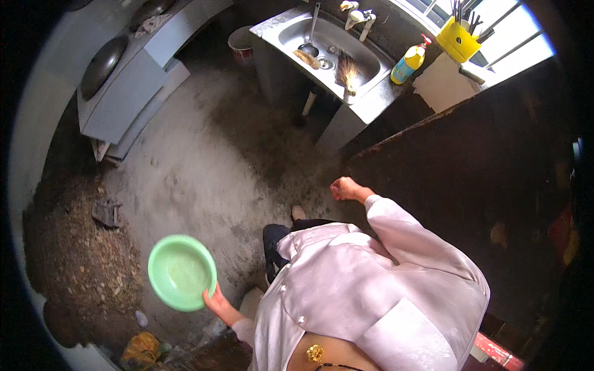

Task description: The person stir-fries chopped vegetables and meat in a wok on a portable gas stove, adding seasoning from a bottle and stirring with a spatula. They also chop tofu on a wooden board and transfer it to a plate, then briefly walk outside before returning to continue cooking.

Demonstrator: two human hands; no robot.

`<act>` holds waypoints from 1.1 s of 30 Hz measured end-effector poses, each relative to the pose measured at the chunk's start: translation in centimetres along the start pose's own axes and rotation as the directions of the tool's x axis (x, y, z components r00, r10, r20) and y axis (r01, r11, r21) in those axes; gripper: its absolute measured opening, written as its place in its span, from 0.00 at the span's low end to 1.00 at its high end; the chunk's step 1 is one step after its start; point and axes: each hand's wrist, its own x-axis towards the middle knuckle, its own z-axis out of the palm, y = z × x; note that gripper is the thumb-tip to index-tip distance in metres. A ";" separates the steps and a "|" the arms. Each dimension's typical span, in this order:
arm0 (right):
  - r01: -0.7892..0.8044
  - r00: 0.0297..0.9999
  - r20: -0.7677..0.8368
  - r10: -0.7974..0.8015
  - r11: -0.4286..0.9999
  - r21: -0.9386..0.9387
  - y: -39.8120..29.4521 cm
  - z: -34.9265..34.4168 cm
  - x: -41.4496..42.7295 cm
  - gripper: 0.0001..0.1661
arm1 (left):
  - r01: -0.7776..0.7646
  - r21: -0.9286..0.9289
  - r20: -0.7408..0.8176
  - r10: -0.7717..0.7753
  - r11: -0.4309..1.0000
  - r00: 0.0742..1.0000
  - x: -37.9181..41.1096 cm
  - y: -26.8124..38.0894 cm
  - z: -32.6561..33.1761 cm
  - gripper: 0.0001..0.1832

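Observation:
My left hand (pixel 215 299) grips the rim of a light green plastic basin (pixel 178 273), held out over the concrete floor at the lower left. The basin's inside faces up and shows nothing lying in it. My right hand (pixel 344 188) is curled, with the fingers bent in, in front of my body to the right; no object shows in it. Ahead of me, a stainless steel sink (pixel 357 44) holds a black ladle (pixel 309 48), a straw brush (pixel 346 74) and a tan, elongated item (pixel 306 59) that looks like another brush.
A yellow soap bottle (pixel 408 62) stands right of the sink, near a yellow utensil holder (pixel 458 39). A bucket (pixel 241 41) sits left of the sink. Along the left are a stove counter with a wok lid (pixel 104 67) and a heap of wood chips (pixel 93 264).

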 end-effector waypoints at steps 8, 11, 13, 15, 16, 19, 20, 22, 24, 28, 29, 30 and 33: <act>0.176 0.787 -0.616 0.029 0.947 0.269 -14.0 -22.4 5.2 0.25 | 0.575 -0.119 0.393 -0.493 0.810 0.776 27.8 -0.3 33.5 0.23; 0.122 0.591 -0.805 -0.055 0.992 0.021 -16.3 -31.5 9.0 0.27 | 0.561 0.024 0.586 -0.466 0.828 0.663 34.8 -0.6 43.9 0.21; 0.124 0.520 -0.854 -0.015 0.991 0.058 -17.2 -36.5 11.2 0.28 | 0.536 0.101 0.702 -0.441 0.838 0.559 37.6 0.2 51.5 0.19; 0.026 0.473 -0.879 0.059 0.996 0.081 -19.3 -40.7 12.6 0.30 | 0.518 0.173 0.782 -0.437 0.838 0.445 39.2 1.3 58.8 0.17; -0.087 0.455 -0.887 0.082 0.995 0.047 -19.6 -42.9 14.0 0.31 | 0.507 0.218 0.807 -0.446 0.834 0.386 39.9 1.3 61.6 0.17; -0.401 0.337 -0.926 0.172 0.916 0.024 -20.4 -47.5 17.8 0.37 | 0.490 0.287 0.864 -0.443 0.823 0.239 40.2 2.3 70.1 0.16; -0.416 0.332 -0.925 0.186 0.909 0.033 -22.2 -48.2 19.0 0.38 | 0.478 0.351 0.851 -0.488 0.805 0.196 40.4 2.2 72.2 0.17; -0.506 0.333 -0.919 0.210 0.863 0.014 -24.2 -49.7 21.0 0.41 | 0.424 0.442 0.828 -0.541 0.790 0.145 39.8 1.6 76.2 0.20; -0.576 0.454 -0.854 0.255 0.815 -0.062 -25.4 -51.5 22.5 0.39 | 0.377 0.449 0.846 -0.521 0.810 0.111 39.4 -0.1 79.3 0.24; -0.483 0.479 -0.877 0.040 0.846 -0.225 -23.8 -52.4 24.0 0.31 | 0.369 0.536 0.812 -0.583 0.760 0.022 37.6 -0.9 83.5 0.24; -0.404 0.473 -0.880 -0.055 0.874 -0.271 -23.1 -52.0 23.8 0.30 | 0.371 0.547 0.809 -0.588 0.750 -0.002 37.5 -1.2 84.0 0.24; -0.377 0.472 -0.877 -0.090 0.879 -0.293 -22.3 -52.1 23.5 0.29 | 0.375 0.556 0.808 -0.589 0.742 -0.032 37.0 -1.3 84.8 0.24; -0.379 0.469 -0.862 -0.192 0.838 -0.393 -21.0 -52.0 23.0 0.27 | 0.372 0.630 0.759 -0.642 0.682 -0.107 35.8 -1.3 86.2 0.23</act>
